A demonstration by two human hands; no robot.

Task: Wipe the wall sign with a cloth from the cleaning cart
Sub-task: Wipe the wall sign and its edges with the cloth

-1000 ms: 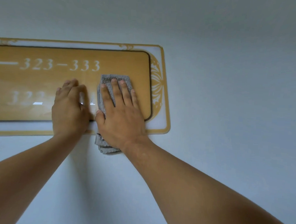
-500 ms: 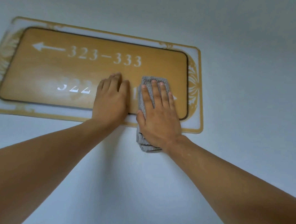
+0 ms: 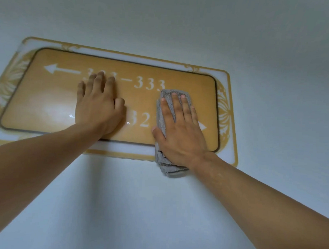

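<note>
The right hand (image 3: 180, 132) lay flat, fingers straight, pressing the folded grey terry cloth (image 3: 162, 116) on the gold rectangular wall sign (image 3: 54, 94). The left hand (image 3: 99, 107) braced open-palmed to its left. That bare palm would likely smudge the sign, and the cloth's loose lower folds might slip free.

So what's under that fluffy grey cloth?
The folded grey cloth lies on the gold rectangular wall sign, pressed by the right hand. Any white print beneath it is covered.

sign (image 3: 54, 94) on wall (image 3: 274, 53) | left hand (image 3: 99, 107) mid-sign | cloth (image 3: 163, 115) right, probably overhanging sign's lower edge
</note>
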